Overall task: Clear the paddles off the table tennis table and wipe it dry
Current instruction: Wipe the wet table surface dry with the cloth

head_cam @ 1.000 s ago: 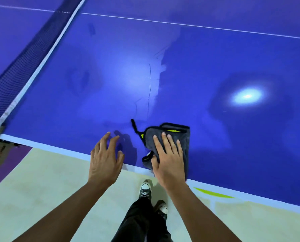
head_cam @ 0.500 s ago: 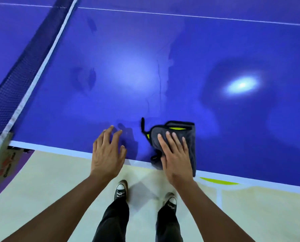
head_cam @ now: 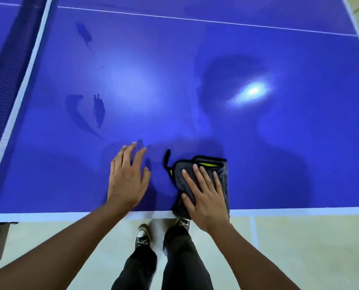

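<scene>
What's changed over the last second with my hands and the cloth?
The left hand moved forward from the near edge, farther over the table. Nothing was gripped or released. The right hand stays flat on the gray cloth at the near edge.

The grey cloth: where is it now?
In the head view, the grey cloth lies on the table at its near edge, under the right hand.

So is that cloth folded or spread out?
Folded. The grey cloth is a small thick pad under the flat right hand, stacked edges and a yellow inner layer showing at its far side.
</scene>
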Demonstrator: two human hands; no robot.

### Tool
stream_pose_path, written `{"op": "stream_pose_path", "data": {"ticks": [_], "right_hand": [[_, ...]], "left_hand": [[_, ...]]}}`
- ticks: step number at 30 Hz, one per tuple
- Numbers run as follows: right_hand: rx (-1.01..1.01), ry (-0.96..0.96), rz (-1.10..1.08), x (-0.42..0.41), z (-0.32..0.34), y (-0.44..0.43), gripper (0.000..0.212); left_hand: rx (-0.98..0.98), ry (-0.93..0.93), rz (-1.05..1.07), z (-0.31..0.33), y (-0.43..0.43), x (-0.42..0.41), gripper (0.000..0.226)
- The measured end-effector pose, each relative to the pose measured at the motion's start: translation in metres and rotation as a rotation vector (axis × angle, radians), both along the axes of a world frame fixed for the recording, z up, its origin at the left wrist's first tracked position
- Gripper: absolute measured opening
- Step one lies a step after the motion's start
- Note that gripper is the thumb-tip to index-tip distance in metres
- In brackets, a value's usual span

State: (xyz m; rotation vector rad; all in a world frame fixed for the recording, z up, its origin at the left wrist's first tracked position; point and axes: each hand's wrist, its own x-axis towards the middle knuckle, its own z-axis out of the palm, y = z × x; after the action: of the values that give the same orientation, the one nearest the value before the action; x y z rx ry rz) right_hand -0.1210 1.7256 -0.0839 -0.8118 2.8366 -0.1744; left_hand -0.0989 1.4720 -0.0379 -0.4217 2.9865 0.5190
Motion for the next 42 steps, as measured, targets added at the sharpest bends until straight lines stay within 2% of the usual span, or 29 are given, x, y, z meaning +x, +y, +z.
{"op": "stream_pose_path", "data": {"ticks": [7,11,15,18,22,27,35,38,42], "right_hand": [[-0.069,0.031,-0.014,-0.123,-0.005,-0.045,0.066],[-0.103,0.052,-0.046,-0.209,-0.007,-0.07,0.065],[-0.111,0.088,-0.058,-0.32,-0.013,-0.1,0.065],[-0.123,0.129,-0.063,-0.404,-0.016,-0.126,0.065],[-0.115,0.148,-0.099,-0.503,-0.017,-0.163,0.065],[-0.113,0.132,-0.118,-0.591,-0.011,-0.195,0.065],[-0.055,0.128,-0.146,-0.628,-0.01,-0.208,0.064],[-0.029,0.114,-0.125,-0.612,-0.009,-0.211,0.063],[-0.022,0.101,-0.06,-0.551,-0.009,-0.215,0.065]], "left_hand": [[-0.071,0.01,-0.085,-0.021,-0.034,-0.121,0.058],[-0.145,0.079,-0.132,-0.037,-0.062,-0.192,0.059],[-0.189,0.091,-0.036,-0.048,-0.093,-0.251,0.061],[-0.142,0.043,0.053,-0.052,-0.1,-0.263,0.065],[-0.145,0.019,0.05,-0.051,-0.101,-0.264,0.067],[-0.146,0.045,0.063,-0.05,-0.098,-0.264,0.067],[-0.16,0.044,0.055,-0.049,-0.1,-0.264,0.068],[-0.166,0.033,0.061,-0.05,-0.097,-0.262,0.066],[-0.155,0.026,0.059,-0.054,-0.099,-0.261,0.063]]}}
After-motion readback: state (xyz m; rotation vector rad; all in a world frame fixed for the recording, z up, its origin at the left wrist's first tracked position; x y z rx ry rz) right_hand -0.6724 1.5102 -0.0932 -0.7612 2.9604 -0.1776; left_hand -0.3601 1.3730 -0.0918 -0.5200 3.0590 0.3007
